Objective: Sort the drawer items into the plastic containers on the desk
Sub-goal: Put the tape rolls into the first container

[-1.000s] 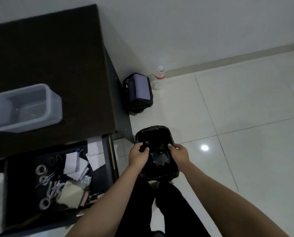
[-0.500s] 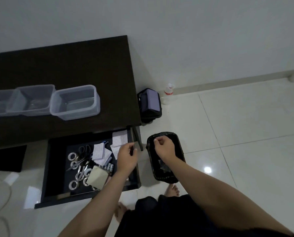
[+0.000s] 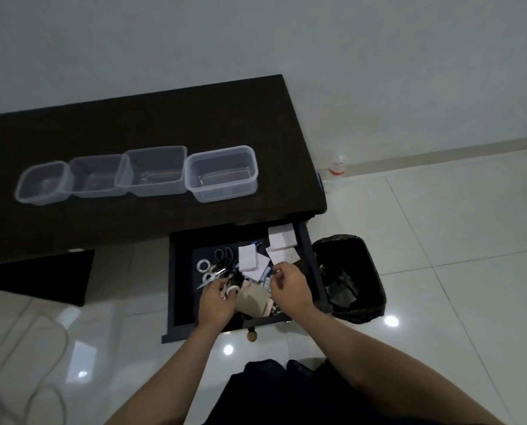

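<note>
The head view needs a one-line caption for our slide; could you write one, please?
Both hands rummage in the open drawer below four plastic tubs lined up on the desk.

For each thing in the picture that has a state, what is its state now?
drawer: pulled open, full of small items
plastic containers: four in a row, no lids, nothing visible inside
bin: open, black liner
left hand: on a tape roll
right hand: curled, grip unclear
</note>
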Tool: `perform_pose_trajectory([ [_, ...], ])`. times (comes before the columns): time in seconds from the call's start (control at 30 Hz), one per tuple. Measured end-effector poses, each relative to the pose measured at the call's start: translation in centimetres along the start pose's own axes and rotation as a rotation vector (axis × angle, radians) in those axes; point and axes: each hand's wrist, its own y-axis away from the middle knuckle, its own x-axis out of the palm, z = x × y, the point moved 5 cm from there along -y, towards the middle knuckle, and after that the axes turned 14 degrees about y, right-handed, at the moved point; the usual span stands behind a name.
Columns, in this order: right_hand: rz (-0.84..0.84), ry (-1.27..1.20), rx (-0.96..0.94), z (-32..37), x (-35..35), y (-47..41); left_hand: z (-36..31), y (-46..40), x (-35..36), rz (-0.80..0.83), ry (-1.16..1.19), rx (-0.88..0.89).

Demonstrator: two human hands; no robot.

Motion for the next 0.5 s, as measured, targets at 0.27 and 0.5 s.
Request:
perform_pose_trajectory([
  [0.27, 0.155, 0.121, 0.098, 0.5, 3.7, 0.4, 3.5, -1.8, -2.7, 0.141, -0.123, -0.082],
  [0.5, 0.321, 0.33, 0.134, -0.6, 5.3, -2.8, 4.7, -3.0, -2.0, 0.196, -0.209, -0.152],
])
